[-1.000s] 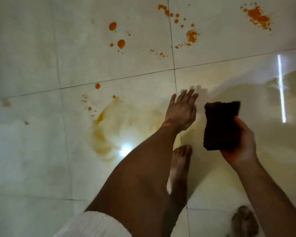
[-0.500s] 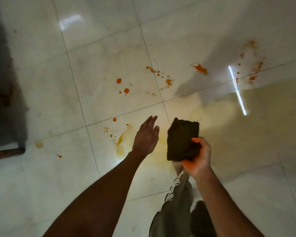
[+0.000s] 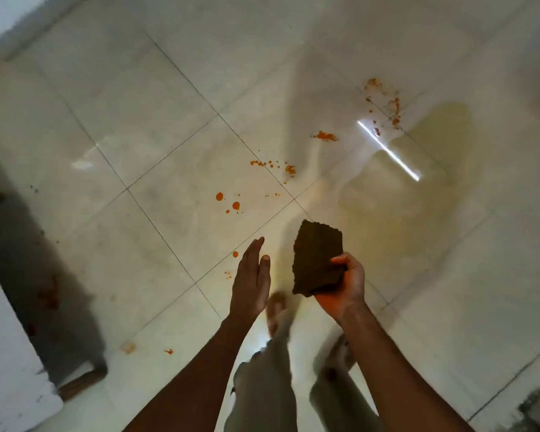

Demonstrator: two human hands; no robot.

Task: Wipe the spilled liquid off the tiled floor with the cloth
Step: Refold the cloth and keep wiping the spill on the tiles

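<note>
My right hand (image 3: 345,286) grips a dark brown folded cloth (image 3: 317,260) by its lower edge and holds it up above the floor. Just left of it, my left hand (image 3: 251,277) is held flat with straight fingers and holds nothing. On the pale tiled floor (image 3: 169,126) lie orange drops (image 3: 228,201) ahead of my hands. More orange splatter (image 3: 325,136) sits farther right, and another patch (image 3: 387,101) beyond it. A wide yellowish wet smear (image 3: 418,188) spreads over the tiles to the right.
My bare feet (image 3: 276,310) and trouser legs (image 3: 262,388) are below the hands. A dark furniture shadow and a wooden leg (image 3: 81,380) stand at the left, beside a white surface (image 3: 7,353). A bright light streak (image 3: 390,152) reflects off the wet tiles.
The view has risen and turned, so the floor looks farther away and rotated. Both hands lifted off the floor area; the right still holds the cloth and the left stays flat.
</note>
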